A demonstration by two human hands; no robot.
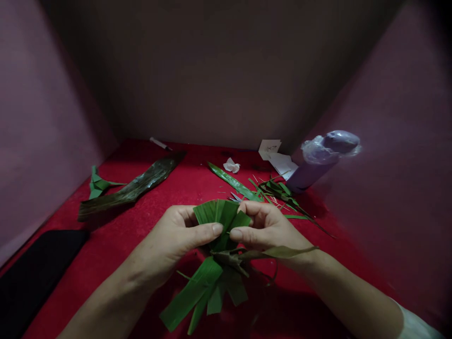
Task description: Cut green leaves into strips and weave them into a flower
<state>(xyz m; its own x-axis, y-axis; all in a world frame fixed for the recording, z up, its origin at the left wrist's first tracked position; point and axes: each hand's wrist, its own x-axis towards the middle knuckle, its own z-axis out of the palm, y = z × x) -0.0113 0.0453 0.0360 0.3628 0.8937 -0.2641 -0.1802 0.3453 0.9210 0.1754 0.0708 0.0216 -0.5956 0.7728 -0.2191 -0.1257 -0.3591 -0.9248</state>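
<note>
Between my two hands is a bundle of green leaf strips [192,294], fanned out at the top and splayed below. A dry brownish strip is knotted round its middle, with a loose end [286,253] trailing right across my right wrist. My left hand [189,233] is closed on the left side of the fan, its thumb lying over the front. On the right side my right hand [263,228] pinches a folded strip between thumb and fingers. The fingers behind the leaves are partly hidden. Just beyond the bundle, scissors [235,197] show only in part.
On the red cloth [169,188] lie a long dark leaf [136,186], a folded green leaf piece [99,182], a pen-like white object [160,143], crumpled tissue [231,165], a green strip [233,181] and leaf scraps [282,190]. A purple wrapped container [310,172] stands right; a black object [38,278] lies left.
</note>
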